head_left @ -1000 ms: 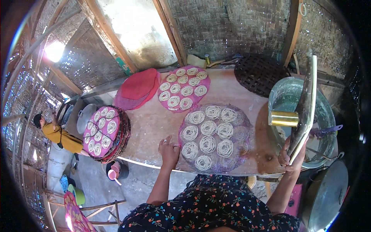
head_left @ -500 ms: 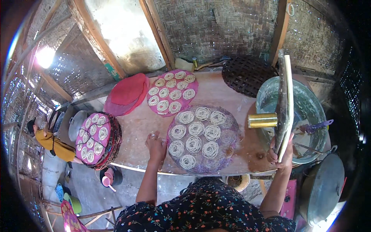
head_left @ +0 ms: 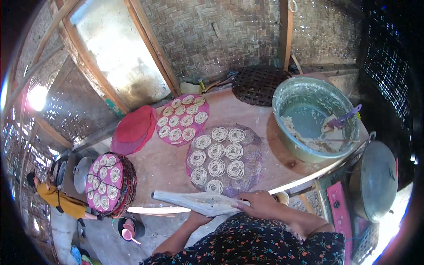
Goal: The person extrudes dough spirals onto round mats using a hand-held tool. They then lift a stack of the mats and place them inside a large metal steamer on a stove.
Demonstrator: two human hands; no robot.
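A long, pale, flour-dusted wooden press [head_left: 187,201] lies sideways in front of my body, over the table's near edge. My left hand [head_left: 198,218] is closed around its underside near the middle, fingers mostly hidden behind the wood. At its right end my right hand [head_left: 258,203] is wrapped round it. The brass cylinder seen on it earlier is hidden. Just beyond stands a round mesh tray [head_left: 251,170] with several coiled noodle nests [head_left: 216,168] on it. The nests are pale and flat, and the tray's right side is bare mesh.
At the right sits a green tub [head_left: 291,141] with dough [head_left: 309,140] and a purple spatula [head_left: 344,117]. A pink tray of nests [head_left: 148,126] and red round sheets [head_left: 134,128] lie at the back left, near stacked trays [head_left: 126,185]. Another person [head_left: 62,198] is far left.
The press has swung from upright beside the tub to lying sideways near my body. My left hand has left the table and taken hold of it.
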